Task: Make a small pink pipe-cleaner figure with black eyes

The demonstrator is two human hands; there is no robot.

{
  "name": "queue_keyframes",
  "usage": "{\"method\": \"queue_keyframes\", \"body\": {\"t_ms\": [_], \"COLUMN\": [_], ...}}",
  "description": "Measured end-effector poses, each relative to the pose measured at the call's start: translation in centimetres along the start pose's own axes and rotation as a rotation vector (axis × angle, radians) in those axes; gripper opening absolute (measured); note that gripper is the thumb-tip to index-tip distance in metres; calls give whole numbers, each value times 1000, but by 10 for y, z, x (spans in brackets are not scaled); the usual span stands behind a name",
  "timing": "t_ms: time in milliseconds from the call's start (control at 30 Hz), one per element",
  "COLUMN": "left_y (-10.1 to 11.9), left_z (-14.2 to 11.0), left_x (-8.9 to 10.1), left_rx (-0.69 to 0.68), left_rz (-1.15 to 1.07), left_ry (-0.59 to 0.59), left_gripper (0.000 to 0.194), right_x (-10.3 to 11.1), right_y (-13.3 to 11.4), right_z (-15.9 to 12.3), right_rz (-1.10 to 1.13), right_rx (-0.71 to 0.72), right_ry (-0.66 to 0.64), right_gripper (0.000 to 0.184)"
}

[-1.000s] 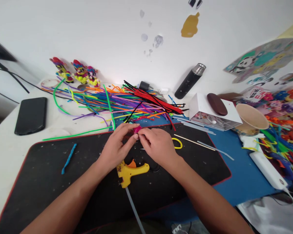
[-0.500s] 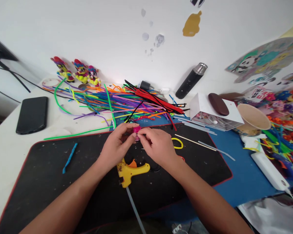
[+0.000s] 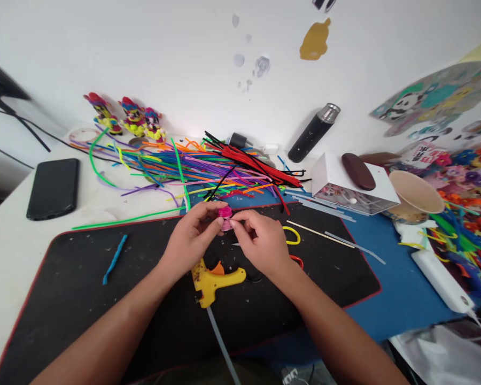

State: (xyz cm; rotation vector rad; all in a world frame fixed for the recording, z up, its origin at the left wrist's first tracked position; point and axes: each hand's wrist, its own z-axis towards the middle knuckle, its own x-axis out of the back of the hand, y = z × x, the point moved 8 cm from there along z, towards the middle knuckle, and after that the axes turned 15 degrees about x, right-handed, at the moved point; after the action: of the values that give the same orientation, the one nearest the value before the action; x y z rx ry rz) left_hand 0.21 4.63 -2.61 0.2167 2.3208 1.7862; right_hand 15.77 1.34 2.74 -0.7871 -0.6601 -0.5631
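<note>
Between the thumb and fingers of my left hand [image 3: 190,235] is a small pink piece [image 3: 225,212], magenta on top and paler pink below; it looks like coiled fuzzy pipe cleaner. My right hand [image 3: 262,240] is closed in a pinch, its fingertips at the right edge of the pink piece. Whatever lies between those fingertips is too small to make out. Below my hands, a yellow glue gun [image 3: 220,280] with an orange trigger rests on the black mat [image 3: 144,310]. Scissors with a yellow and a red handle loop [image 3: 292,235] lie partly hidden under my right hand.
A heap of colored pipe cleaners [image 3: 192,166] spreads along the back, with several small figures [image 3: 132,117] behind it. A black phone [image 3: 53,189] lies left. Toward the right are a thermos [image 3: 315,133], a white box [image 3: 332,182], a paper bowl [image 3: 417,195] and glue sticks [image 3: 324,207].
My right hand has shifted slightly right, from in front of the pink piece to its edge. More of the piece and of the scissors shows now. My left hand stays nearly still.
</note>
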Motion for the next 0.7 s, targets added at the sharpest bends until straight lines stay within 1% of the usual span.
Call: {"method": "queue_keyframes", "body": {"t_ms": [467,700], "left_y": [-2,2], "left_z": [-1,-1], "left_x": [-1,0], "left_rx": [-6,-64], "left_rz": [-14,59], "left_ry": [-9,0], "left_gripper": [35,32], "right_x": [-6,-6], "right_y": [4,5], "right_z": [0,0], "right_rz": [3,14], "right_rx": [-27,-48], "right_ry": [-22,-20], "right_gripper": [13,12]}}
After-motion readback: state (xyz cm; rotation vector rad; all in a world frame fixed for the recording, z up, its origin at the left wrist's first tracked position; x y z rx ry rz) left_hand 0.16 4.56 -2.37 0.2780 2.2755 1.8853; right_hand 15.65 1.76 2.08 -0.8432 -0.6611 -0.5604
